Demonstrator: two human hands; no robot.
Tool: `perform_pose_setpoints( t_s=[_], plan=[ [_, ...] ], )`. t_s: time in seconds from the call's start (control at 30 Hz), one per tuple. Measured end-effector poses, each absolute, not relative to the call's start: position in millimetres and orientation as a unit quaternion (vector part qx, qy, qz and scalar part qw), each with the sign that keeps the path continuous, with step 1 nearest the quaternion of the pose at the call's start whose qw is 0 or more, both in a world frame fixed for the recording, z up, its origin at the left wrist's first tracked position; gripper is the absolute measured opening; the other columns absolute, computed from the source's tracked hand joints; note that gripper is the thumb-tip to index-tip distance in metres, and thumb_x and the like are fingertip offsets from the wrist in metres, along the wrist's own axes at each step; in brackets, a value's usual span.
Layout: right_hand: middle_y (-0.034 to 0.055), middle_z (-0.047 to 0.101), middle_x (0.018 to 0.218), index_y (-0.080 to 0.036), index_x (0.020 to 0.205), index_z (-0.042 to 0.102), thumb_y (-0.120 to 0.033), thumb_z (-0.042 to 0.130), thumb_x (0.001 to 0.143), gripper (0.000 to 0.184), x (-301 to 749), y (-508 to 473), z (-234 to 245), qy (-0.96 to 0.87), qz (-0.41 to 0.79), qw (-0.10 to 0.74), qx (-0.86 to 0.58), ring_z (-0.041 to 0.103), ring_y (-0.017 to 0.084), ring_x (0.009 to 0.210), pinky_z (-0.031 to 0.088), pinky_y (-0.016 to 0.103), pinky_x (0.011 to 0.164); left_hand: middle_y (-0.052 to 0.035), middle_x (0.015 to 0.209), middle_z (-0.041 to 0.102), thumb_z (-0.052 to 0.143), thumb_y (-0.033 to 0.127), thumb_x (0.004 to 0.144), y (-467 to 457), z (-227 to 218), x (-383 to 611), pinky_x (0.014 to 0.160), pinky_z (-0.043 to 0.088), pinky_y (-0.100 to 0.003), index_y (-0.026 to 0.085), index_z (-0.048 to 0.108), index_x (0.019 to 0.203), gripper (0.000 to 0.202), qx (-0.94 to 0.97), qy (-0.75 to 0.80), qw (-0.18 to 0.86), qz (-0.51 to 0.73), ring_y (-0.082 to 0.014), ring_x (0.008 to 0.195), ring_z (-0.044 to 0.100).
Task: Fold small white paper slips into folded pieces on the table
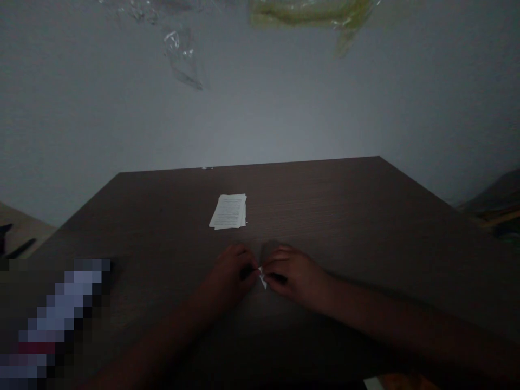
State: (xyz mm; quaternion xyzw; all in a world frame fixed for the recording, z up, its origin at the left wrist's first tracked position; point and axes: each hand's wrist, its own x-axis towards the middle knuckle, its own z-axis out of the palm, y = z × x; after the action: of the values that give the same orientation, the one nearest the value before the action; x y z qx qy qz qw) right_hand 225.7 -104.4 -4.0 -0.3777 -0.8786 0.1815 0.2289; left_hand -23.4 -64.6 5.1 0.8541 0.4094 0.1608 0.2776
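Observation:
Near the front middle of the dark brown table, a small piece of white paper (263, 281) is pinched between my two hands. It looks folded or crumpled, though its exact shape is too small and dim to make out. My left hand (236, 271) grips it from the left with thumb and fingers together. From the right, my right hand (298, 275) holds it in the same kind of pinch, fingertips close to those of the left. Beyond my hands lies a small stack of printed paper sheets (228, 211), slightly uneven at its edges, touched by neither hand.
The wooden table (317, 200) stands against a pale wall (284, 108). Clear and yellowish plastic (312, 13) hangs on the wall above. A pixelated, pale object (65, 303) lies at the left. A small white scrap (207, 168) sits at the table's back edge.

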Motion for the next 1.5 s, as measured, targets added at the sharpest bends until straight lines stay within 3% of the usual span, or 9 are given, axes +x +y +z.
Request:
perform_pose_setpoints(
  t_s=[0.2,0.37,0.43,0.53,0.67,0.93,1.33,1.5],
  plan=[
    [0.0118,0.09,0.121,-0.018,0.119,0.087,-0.023,0.088,0.107,0.013,225,-111,2,-0.871,0.2,0.202,-0.401,0.08,0.031,0.117,0.063,0.049,0.11,-0.0057,0.112,0.078,0.081,0.014,0.098,-65,2,-24,0.103,0.06,-0.046,0.024,0.075,0.096,0.012,0.855,0.405,0.276,0.167,-0.031,0.111,0.074],
    [0.0161,0.087,0.134,-0.016,0.136,0.086,-0.045,0.101,0.098,0.05,223,-119,7,-0.869,0.202,0.18,-0.414,0.078,0.038,0.127,0.062,0.056,0.116,-0.0051,0.114,0.078,0.08,0.013,0.098,-66,3,-25,0.103,0.061,-0.045,0.025,0.077,0.1,0.013,0.858,0.409,0.264,0.167,-0.0306,0.113,0.076],
    [0.0173,0.087,0.135,-0.016,0.137,0.086,-0.05,0.103,0.096,0.057,225,-119,7,-0.869,0.205,0.179,-0.413,0.078,0.039,0.128,0.062,0.058,0.116,-0.0054,0.115,0.079,0.079,0.012,0.098,-67,5,-25,0.103,0.062,-0.044,0.024,0.078,0.1,0.013,0.858,0.409,0.263,0.163,-0.0302,0.114,0.076],
    [0.0162,0.087,0.134,-0.019,0.137,0.086,-0.046,0.1,0.099,0.049,233,-112,4,-0.871,0.223,0.207,-0.386,0.079,0.037,0.127,0.062,0.057,0.117,-0.0053,0.115,0.079,0.08,0.011,0.099,-68,7,-25,0.101,0.063,-0.041,0.024,0.078,0.102,0.013,0.861,0.408,0.253,0.166,-0.0289,0.113,0.077],
    [0.0106,0.088,0.132,-0.024,0.131,0.086,-0.022,0.078,0.114,0.018,245,-100,-2,-0.856,0.276,0.269,-0.345,0.082,0.026,0.122,0.065,0.046,0.112,-0.0066,0.121,0.081,0.078,0.01,0.101,-72,5,-23,0.104,0.063,-0.044,0.024,0.083,0.114,0.02,0.879,0.394,0.209,0.168,-0.0289,0.116,0.077],
    [0.0087,0.08,0.127,-0.025,0.12,0.073,-0.005,0.074,0.1,0.028,234,-99,-11,-0.815,0.27,0.32,-0.401,0.077,0.027,0.121,0.066,0.045,0.107,-0.0029,0.124,0.086,0.079,0.007,0.104,-89,26,-11,0.106,0.056,-0.047,0.025,0.086,0.112,0.021,0.915,0.368,0.138,0.096,-0.0306,0.12,0.077],
    [0.0069,0.068,0.121,-0.027,0.109,0.058,-0.006,0.076,0.091,0.033,227,-101,-14,-0.792,0.247,0.32,-0.458,0.069,0.028,0.115,0.062,0.044,0.1,-0.0057,0.129,0.084,0.083,0.011,0.106,-92,29,-5,0.108,0.056,-0.052,0.025,0.086,0.112,0.016,0.906,0.398,0.14,0.04,-0.0343,0.127,0.075],
    [0.0064,0.067,0.117,-0.028,0.104,0.055,-0.006,0.073,0.094,0.03,234,-88,-17,-0.782,0.22,0.324,-0.484,0.069,0.027,0.11,0.061,0.045,0.099,-0.0048,0.129,0.084,0.084,0.018,0.106,-89,14,-7,0.105,0.056,-0.049,0.026,0.086,0.109,0.009,0.911,0.391,0.121,0.056,-0.0321,0.124,0.073]
  ],
)
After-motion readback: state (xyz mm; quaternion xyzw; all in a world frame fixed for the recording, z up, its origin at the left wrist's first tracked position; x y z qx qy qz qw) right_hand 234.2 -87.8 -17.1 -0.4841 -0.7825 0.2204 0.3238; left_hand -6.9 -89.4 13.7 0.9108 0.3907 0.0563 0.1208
